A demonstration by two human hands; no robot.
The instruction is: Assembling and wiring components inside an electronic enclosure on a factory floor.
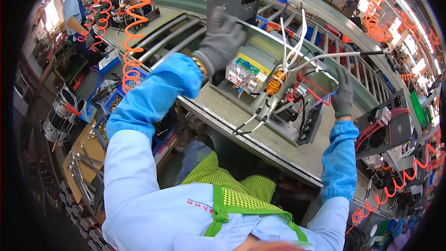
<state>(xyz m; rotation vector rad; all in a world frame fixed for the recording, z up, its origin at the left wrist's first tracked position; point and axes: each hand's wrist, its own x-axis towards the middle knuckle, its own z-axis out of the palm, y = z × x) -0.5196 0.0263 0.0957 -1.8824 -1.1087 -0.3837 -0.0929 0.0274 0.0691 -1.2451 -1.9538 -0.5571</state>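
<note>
- Head view: your workbench [223, 111] runs across the middle, with a roller conveyor [174, 39] beyond it, likely so heavy units can roll along.
- On that bench sits the metal chassis [269, 53], its front uncovered toward you, presumably to keep the wiring within reach.
- Near its far left corner stands a dark panel [234, 3], upright.
- Your gloved left hand [223, 42] is before that panel, fingers extended and grasping nothing visible; whether it touches, you cannot tell from here.
- Your gloved right hand [343, 94] is at the chassis's right end, fingers pointing up, perhaps to steady it; its grip cannot be told.
- White cables [304, 59] fan upward, maybe to clear the crowded interior.
- Inside, your chassis looks grey and densely wired: red leads, an orange-copper coil [276, 82] near the middle, and a small green circuit board [247, 66] leftward.
</note>
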